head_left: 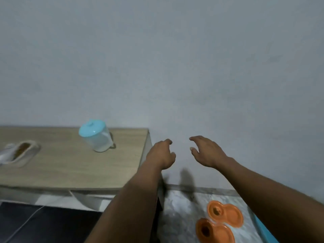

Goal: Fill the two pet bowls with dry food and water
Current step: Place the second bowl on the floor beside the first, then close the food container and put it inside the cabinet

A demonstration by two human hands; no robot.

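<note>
I see two orange pet bowls on a grey-white marbled floor, a clear jug with a light blue lid on the pale wood-grain table, and a white bag showing brown kibble.

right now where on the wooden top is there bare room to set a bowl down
Free: the wooden top between the food bag at left and the lidded pitcher, plus the near strip. On the floor, the orange bowls sit close together.

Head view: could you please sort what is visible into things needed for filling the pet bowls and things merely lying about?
Needed:
orange double pet bowls and
open bag of dry food
blue-lidded jug
left hand, right hand, both empty

Lying about:
white cable
wooden table
</note>
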